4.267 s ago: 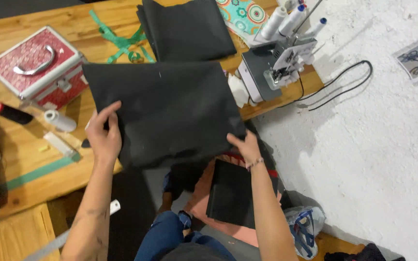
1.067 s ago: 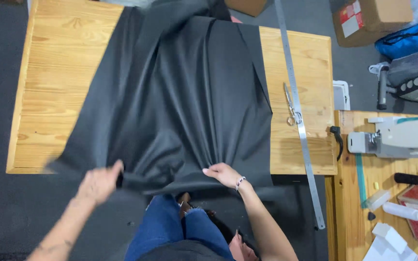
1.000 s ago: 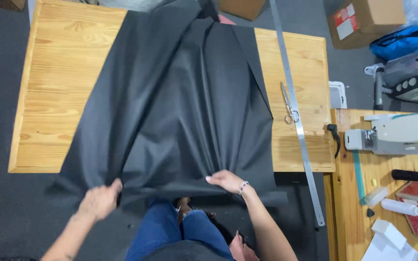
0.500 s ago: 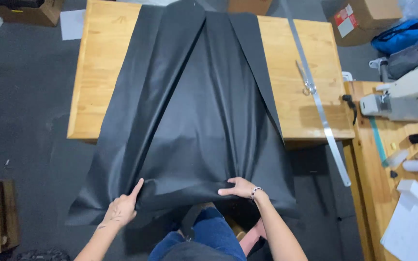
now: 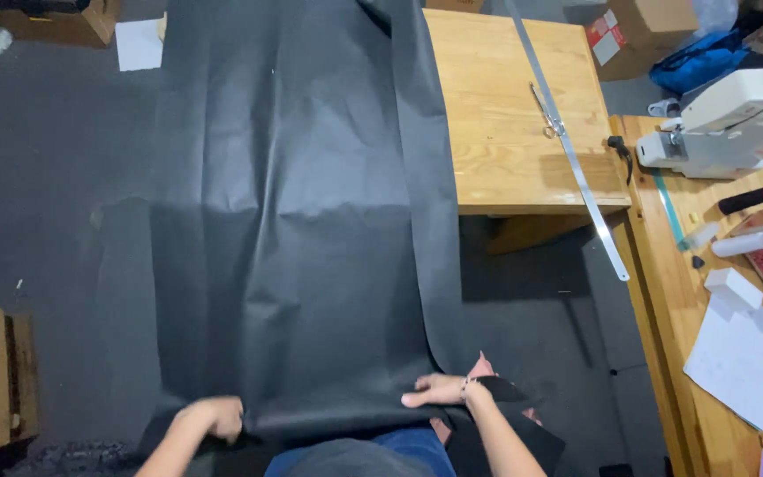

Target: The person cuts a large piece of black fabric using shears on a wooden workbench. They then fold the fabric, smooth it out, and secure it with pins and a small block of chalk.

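You've got the black fabric (image 5: 298, 221) draped off the table (image 5: 514, 115) and running toward you, its near edge at 6 o'clock; your left hand (image 5: 218, 417) is closed on that edge, your right hand (image 5: 439, 390) lies flat on it, fingers extended, keeping the sheet taut and smooth

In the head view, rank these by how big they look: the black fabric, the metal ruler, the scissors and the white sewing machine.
1. black fabric, held by the left hand and right hand
2. metal ruler, longest but thin
3. white sewing machine, bulkier than the ruler, so their order is unsure
4. scissors
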